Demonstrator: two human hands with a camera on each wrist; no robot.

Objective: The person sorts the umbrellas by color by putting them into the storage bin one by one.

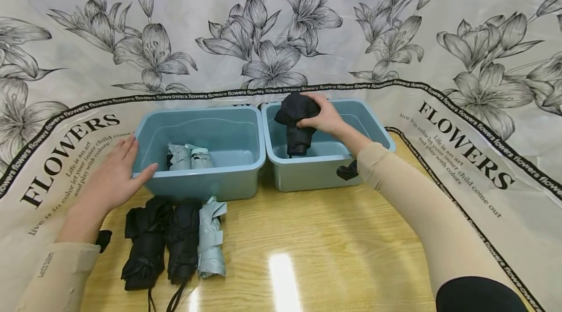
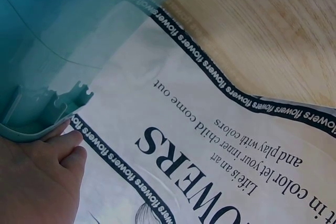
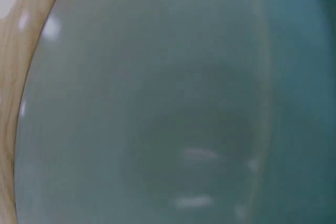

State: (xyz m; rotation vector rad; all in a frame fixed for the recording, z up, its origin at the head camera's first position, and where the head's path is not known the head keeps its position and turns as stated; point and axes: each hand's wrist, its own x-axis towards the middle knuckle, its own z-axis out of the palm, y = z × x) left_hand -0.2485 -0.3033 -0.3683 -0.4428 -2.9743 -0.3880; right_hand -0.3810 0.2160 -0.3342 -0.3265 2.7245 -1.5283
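My right hand (image 1: 324,115) grips a black folded umbrella (image 1: 298,140) by its upper part, holding it upright inside the right blue-grey bin (image 1: 307,175). My left hand (image 1: 115,170) rests at the left front corner of the left bin (image 1: 210,186), thumb stretched toward its front rim. In the left wrist view, that hand (image 2: 42,179) touches the edge of the bin (image 2: 47,40). Two light folded umbrellas (image 1: 201,158) lie inside the left bin, partly hidden by its front wall. The right wrist view shows only a bin wall (image 3: 131,77), close and blurred.
Before the left bin, two black folded umbrellas (image 1: 145,248) and a pale blue-grey one (image 1: 211,243) lie side by side on the wooden table (image 1: 342,248). Both bins stand close together against a flower-printed cloth (image 1: 272,33), which also borders the table at each side.
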